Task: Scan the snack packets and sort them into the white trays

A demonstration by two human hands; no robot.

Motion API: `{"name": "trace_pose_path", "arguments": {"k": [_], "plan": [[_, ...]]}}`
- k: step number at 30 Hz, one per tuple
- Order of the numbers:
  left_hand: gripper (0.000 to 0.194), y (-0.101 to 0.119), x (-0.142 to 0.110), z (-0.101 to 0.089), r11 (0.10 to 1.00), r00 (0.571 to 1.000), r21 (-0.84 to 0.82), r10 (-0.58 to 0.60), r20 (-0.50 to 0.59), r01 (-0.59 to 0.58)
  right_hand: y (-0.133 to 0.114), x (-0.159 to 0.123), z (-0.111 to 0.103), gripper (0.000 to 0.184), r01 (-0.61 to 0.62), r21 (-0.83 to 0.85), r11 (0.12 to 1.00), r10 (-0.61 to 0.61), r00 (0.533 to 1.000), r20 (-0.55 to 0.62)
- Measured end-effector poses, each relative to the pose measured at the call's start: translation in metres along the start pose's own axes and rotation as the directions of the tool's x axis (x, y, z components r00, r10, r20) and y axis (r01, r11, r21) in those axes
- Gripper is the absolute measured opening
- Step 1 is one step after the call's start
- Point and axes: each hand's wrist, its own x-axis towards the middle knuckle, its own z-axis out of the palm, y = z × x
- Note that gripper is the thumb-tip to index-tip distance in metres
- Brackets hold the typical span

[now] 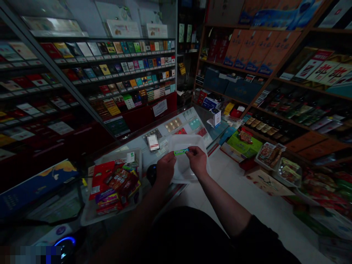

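- Packet [179, 151], slim and green, lies level between the person's two hands, over a white tub [181, 170].
- Left hand [165, 167]: its grip pinches the packet's left end between thumb and fingers.
- Right hand [197, 162]: its grip pinches the other end, the fingers bent and close to the wrapper.
- The tub sits at the edge of a glass-topped surface [161, 129], with goods showing through the glass.
- Just beside the left hand is a dark, rounded object [151, 173], too dim to identify; a small white item [153, 142], blurred out, lies farther up the surface.
- To the left, a pale tray [140, 171] holds a heap of bright snack packs [121, 179], red, brown and purple.
- A long blue box [38, 187] lies left of that tray.
- Beyond stand racks of small packs [134, 47]; at right, wooden shelves [275, 78] carry cartons and bottles.
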Motion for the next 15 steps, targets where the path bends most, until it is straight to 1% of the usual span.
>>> {"name": "trace_pose_path", "arguments": {"k": [3,6,8,10,12,15], "plan": [[0.034,0.002,0.002,-0.016,0.999,0.998,-0.028,0.014,-0.058,-0.016,-0.006,-0.007,0.012,0.028,-0.021,0.109,0.994,0.018,0.999,0.033],[0.035,0.005,0.006,-0.033,0.997,0.996,-0.031,0.062,-0.063,-0.064,-0.012,-0.013,0.021,0.032,-0.021,0.135,0.991,0.011,0.997,0.072],[0.033,0.009,0.008,-0.045,0.994,0.993,0.045,0.106,-0.046,-0.104,-0.016,-0.015,0.027,0.030,-0.021,0.140,0.990,0.008,0.996,0.090],[0.029,0.014,0.011,-0.057,0.971,0.986,0.179,0.165,-0.030,-0.157,-0.020,-0.018,0.032,0.028,-0.041,0.186,0.982,0.022,0.994,0.104],[0.027,0.017,0.014,-0.069,0.926,0.968,0.297,0.251,-0.021,-0.234,-0.023,-0.021,0.038,0.028,-0.086,0.251,0.964,0.055,0.991,0.125],[0.026,0.018,0.020,-0.082,0.865,0.935,0.377,0.355,0.008,-0.332,-0.025,-0.024,0.048,0.029,-0.159,0.327,0.932,0.110,0.981,0.162]]}}
